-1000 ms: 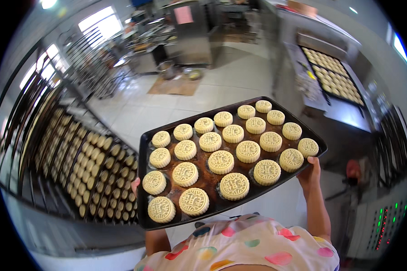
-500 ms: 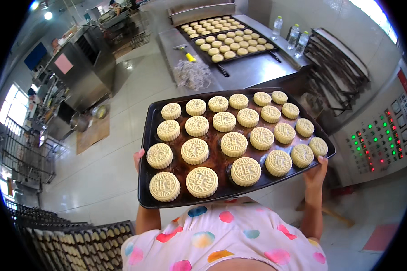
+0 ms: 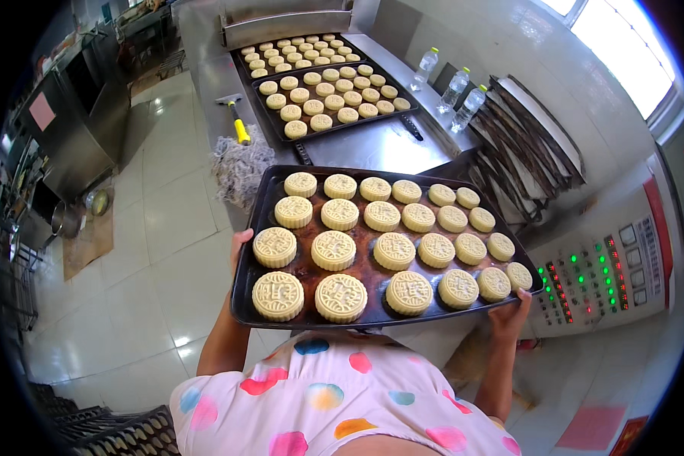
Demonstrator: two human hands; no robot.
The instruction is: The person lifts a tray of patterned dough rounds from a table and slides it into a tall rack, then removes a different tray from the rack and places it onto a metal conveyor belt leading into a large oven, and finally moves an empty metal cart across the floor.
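I carry a black baking tray [image 3: 342,310] of pale, patterned mooncakes [image 3: 382,216] in rows in front of my body. My left hand [image 3: 241,245] grips the tray's left side, mostly hidden behind the rim. Around the right front corner my right hand [image 3: 513,311] is closed, thumb up at the rim and fingers below. Beyond the tray's far edge stands a steel counter [image 3: 380,144]. Two more dark trays of mooncakes, a nearer one [image 3: 311,131] and a farther one [image 3: 243,70], lie on it end to end.
A yellow-handled scraper [image 3: 239,125] and a heap of grey rags [image 3: 243,163] lie on the counter's left edge. Several clear bottles [image 3: 453,90] line its right ledge. Dark, thin slabs [image 3: 524,144] lean by the wall. A lit control panel [image 3: 593,273] stands at right, racked trays [image 3: 121,433] at lower left.
My view has swung to the right and come closer to the counter. The tray in my hands is now nearer the counter's front end, and both hands have kept their hold.
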